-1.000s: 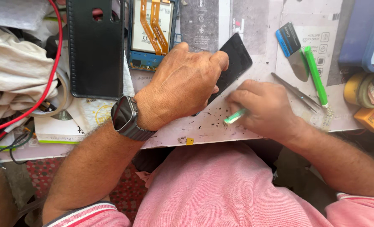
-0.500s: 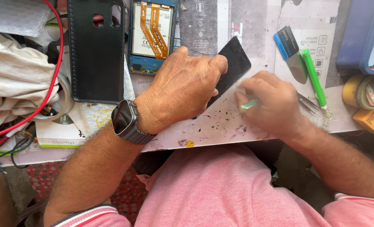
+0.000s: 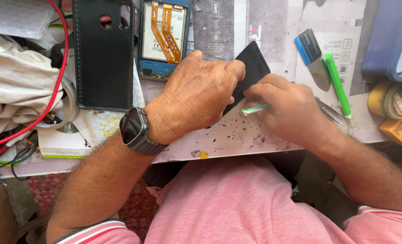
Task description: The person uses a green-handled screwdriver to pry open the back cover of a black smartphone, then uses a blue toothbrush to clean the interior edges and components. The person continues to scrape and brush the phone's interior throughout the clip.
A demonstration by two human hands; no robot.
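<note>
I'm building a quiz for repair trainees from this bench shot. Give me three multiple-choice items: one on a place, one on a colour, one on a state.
1. Where does the black phone case lie?
A. left of the opened phone
B. under the right hand
C. in the blue tray

2. What colour is the tool in the right hand?
A. red
B. light green
C. yellow

3. What is the left hand doing?
A. resting off the table
B. holding scissors
C. pressing on the black panel

Answers:
1. A, the case sits just left of the opened phone with its orange ribbon cables.
2. B, a pale green tip shows from the fist.
3. C, its thumb and palm lie on the panel's edge.
</note>
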